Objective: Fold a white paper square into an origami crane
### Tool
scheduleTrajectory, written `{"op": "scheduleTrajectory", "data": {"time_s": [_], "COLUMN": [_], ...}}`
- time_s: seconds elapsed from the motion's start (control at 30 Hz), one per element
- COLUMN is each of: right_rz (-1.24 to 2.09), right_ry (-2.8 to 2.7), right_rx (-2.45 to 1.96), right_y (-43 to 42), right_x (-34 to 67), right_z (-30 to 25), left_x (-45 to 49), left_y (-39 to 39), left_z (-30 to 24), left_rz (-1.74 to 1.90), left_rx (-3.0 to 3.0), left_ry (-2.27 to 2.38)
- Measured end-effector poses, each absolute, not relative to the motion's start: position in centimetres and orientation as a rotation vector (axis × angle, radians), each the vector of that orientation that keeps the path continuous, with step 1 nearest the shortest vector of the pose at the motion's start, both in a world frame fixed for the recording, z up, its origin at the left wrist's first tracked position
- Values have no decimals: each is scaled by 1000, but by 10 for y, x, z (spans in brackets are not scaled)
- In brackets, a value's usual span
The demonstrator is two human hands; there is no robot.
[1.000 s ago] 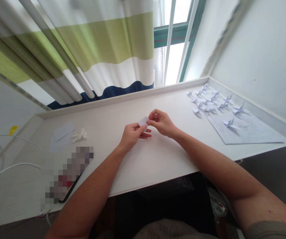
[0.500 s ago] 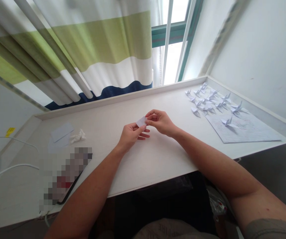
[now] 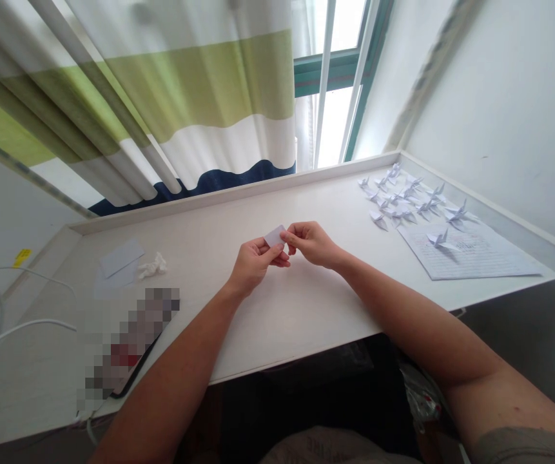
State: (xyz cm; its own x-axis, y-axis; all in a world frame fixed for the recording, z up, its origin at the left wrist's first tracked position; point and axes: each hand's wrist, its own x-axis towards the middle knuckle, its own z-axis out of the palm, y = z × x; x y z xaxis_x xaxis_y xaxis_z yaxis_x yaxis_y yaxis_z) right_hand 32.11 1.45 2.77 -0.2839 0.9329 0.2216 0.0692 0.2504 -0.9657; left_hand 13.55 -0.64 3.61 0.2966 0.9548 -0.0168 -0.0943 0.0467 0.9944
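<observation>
Holding paper (image 3: 274,236) — white desk (image 3: 296,322); striped curtain (image 3: 209,84)

a white desk (image 3: 296,316) with a low raised rim (image 3: 238,196) fills a corner by a pale wall (image 3: 514,122). behind hangs a curtain (image 3: 209,84) banded white, green and dark blue, beside a green-framed window (image 3: 347,29) with white bars (image 3: 324,84), bright with daylight.

1. One camera, worn on the person's head, looks forward and down across the white table (image 3: 306,322).
2. It sits near the work, with the left hand (image 3: 252,265) and right hand (image 3: 312,243) close to the middle of the view.
3. The wide view reaches ahead to the curtain (image 3: 200,84) and window (image 3: 339,119), and back to the person's shirt (image 3: 335,448).
</observation>
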Motion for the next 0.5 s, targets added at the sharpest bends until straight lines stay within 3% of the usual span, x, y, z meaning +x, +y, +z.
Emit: {"op": "scheduleTrajectory", "data": {"time_s": [0.13, 0.37, 0.5], "right_rz": [1269, 1323, 1315], "right_ry": [-1530, -1749, -1693], "right_rx": [-968, -837, -817], "right_y": [14, 13, 15], "right_x": [322, 328, 330], "right_z": [29, 26, 26], "left_x": [129, 113, 113], "left_y": [-2, 4, 5], "left_z": [36, 30, 29], "left_rz": [1056, 592, 647], "left_rx": [1295, 1513, 1424], "left_ry": [999, 844, 827]}}
